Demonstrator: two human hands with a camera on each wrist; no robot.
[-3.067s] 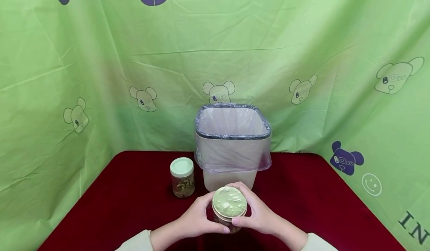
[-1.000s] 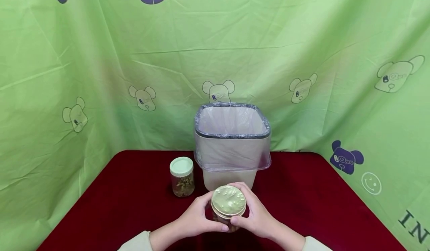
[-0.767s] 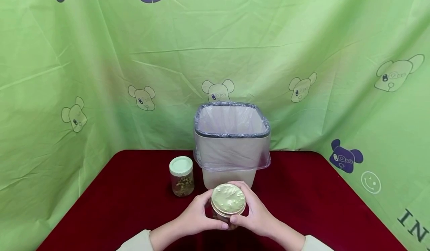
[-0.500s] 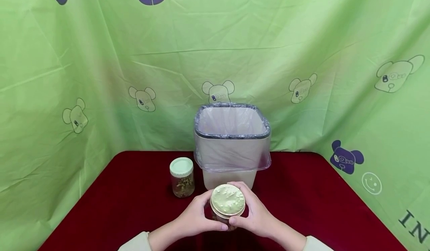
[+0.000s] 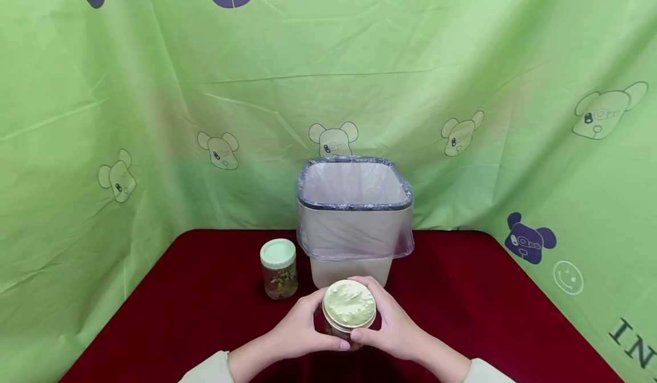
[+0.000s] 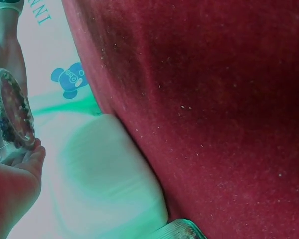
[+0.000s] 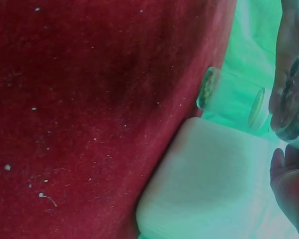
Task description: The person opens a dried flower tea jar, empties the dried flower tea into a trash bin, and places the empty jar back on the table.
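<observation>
Both hands hold one clear jar point(image 5: 349, 304) from its two sides, in front of the bin. Its top is a pale, crinkled, foil-like cover, and brownish bits show through the wall below. My left hand point(image 5: 300, 330) curls round the left side, thumb across the front. On the other side my right hand point(image 5: 391, 327) grips it, thumb just under the rim. In the left wrist view the jar's base point(image 6: 15, 112) is visible, raised off the table. The right wrist view shows the jar point(image 7: 295, 99) between both hands at its right edge. Some fingers are hidden behind the jar.
A second jar point(image 5: 279, 272) with a pale green lid and dried bits inside stands to the left. Behind the hands stands a light bin point(image 5: 354, 229) lined with a translucent purple bag. Dark red cloth point(image 5: 205, 314) covers the table; a green printed curtain point(image 5: 256, 98) surrounds it.
</observation>
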